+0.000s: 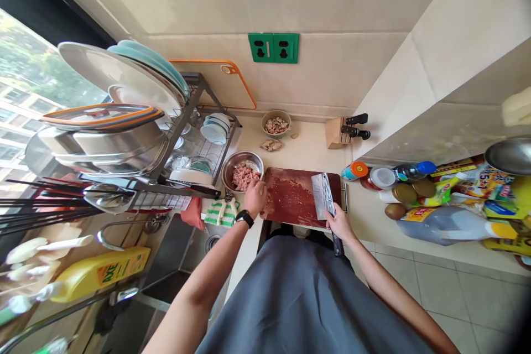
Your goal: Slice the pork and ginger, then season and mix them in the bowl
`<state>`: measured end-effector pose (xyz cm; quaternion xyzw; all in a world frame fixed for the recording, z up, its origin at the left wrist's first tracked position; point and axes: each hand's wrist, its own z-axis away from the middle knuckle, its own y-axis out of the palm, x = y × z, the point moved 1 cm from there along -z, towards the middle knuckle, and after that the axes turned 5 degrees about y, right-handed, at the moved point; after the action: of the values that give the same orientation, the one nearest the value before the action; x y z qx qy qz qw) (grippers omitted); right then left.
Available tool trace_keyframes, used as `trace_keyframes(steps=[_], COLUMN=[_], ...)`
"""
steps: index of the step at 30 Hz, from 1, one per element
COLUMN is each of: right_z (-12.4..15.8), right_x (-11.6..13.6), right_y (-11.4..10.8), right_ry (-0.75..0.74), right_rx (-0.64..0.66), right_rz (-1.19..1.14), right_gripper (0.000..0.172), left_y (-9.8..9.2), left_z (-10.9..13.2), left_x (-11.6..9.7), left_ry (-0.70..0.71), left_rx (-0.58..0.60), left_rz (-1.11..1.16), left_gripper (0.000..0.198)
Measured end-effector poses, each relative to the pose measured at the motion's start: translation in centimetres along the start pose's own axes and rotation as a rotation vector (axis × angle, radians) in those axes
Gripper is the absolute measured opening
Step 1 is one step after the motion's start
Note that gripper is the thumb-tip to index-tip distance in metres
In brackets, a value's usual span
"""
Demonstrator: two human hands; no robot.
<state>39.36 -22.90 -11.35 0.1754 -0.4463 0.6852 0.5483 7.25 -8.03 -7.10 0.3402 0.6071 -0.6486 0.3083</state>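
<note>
Cleaver (322, 194) held in the right hand (340, 223) at the right end of the dark cutting board (290, 199), lower centre of the frame. Fingers (332, 214) clenched round the black handle; blade raised, tilted, its face smeared, with no contact with meat seen. Left hand (255, 197) at the board's left end, reaching to a steel bowl (243, 155). Its fingers (254, 185) stand partly spread and curved, tips at the chopped raw meat (244, 176) heaped in the bowl, left of the board. Whether they grasp meat or merely touch it cannot be told from this angle. Wristwatch (244, 218) noted on the left wrist.

Handling assessment: the firm right-hand grip is satisfactory. Good practice calls for the edge to stay clear of the left fingers, and for a steady board, since its smeared surface may prove slippery.

Surroundings: striped cloth (218, 213) just left of the board; small bowl of pale pieces (276, 124) at upper centre; knife block (336, 133) right of it; dish rack (199, 133) at upper left; bottles and packets (440, 207) at right.
</note>
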Motion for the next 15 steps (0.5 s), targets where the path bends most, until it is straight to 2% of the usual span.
trace_keyframes(steps=[1,3,5,8,11,15], right_z=[-0.4,-1.2,-1.8,-2.4,-2.7,-2.7], right_x=[-0.3,-0.6,-0.5,0.3,1.3,2.2], right_y=[-0.5,-1.4,-2.3,-3.2,-3.5,-3.8], right_ry=[0.004,0.008,0.008,0.035,0.032,-0.051], right_rx=[-0.014,-0.042,-0.073,-0.166,-0.220,-0.251], right_rz=[0.037,0.101,0.144,0.430,0.784,0.906], right_gripper=[0.038,0.037,0.034,0.032,0.036,0.036], left_y=[0.9,2.5,3.3,2.9,1.6,0.4], left_z=[1.5,4.0,5.4,5.2,3.5,1.2], left_x=[0.2,1.0,1.6,2.2,2.7,3.1], left_ry=[-0.181,-0.657,-0.811,-0.891,-0.922,-0.918], left_rx=[-0.030,-0.104,-0.132,-0.231,-0.354,-0.443], left_rz=[0.167,0.580,0.713,0.828,0.912,0.942], left_gripper=[0.008,0.015,0.023,0.025,0.024,0.020])
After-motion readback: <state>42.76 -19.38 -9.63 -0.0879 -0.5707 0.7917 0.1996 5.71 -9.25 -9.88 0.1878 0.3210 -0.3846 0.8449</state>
